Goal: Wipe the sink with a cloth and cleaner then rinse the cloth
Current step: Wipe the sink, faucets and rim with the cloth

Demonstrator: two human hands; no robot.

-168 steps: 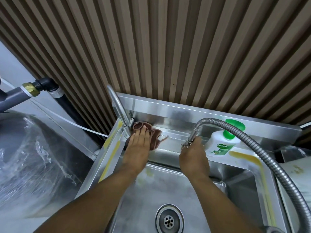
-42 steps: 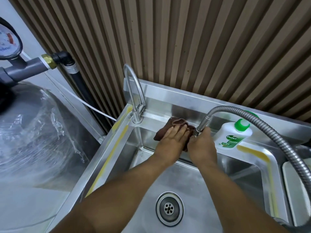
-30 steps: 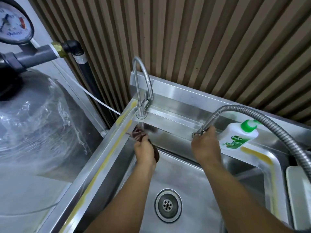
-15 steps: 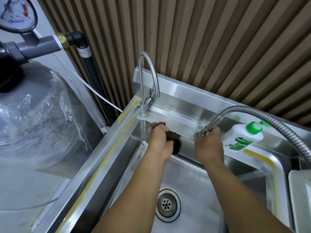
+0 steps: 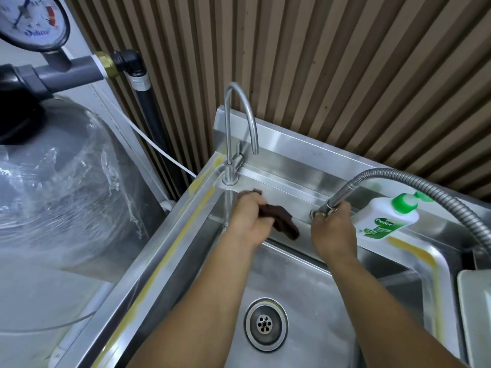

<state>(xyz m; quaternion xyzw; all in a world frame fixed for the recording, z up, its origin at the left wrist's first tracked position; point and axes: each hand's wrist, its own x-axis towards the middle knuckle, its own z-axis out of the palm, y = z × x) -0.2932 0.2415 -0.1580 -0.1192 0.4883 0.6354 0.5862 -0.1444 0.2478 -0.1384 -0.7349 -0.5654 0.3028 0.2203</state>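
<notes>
Apparently for scrubbing, a brown cloth [image 5: 283,220] was clenched in the left hand [image 5: 249,221], the sprayer hose [image 5: 372,172] gripped aside in the right hand [image 5: 333,231].

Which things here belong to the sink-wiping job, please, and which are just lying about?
Job: cloth in the left hand; sink; hose in the right hand; bottle, likely the cleaner.
Lying about: tap, gauge, tank, pipe.

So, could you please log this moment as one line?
left hand: grips cloth at sink back edge | right hand: holds hose end
</notes>
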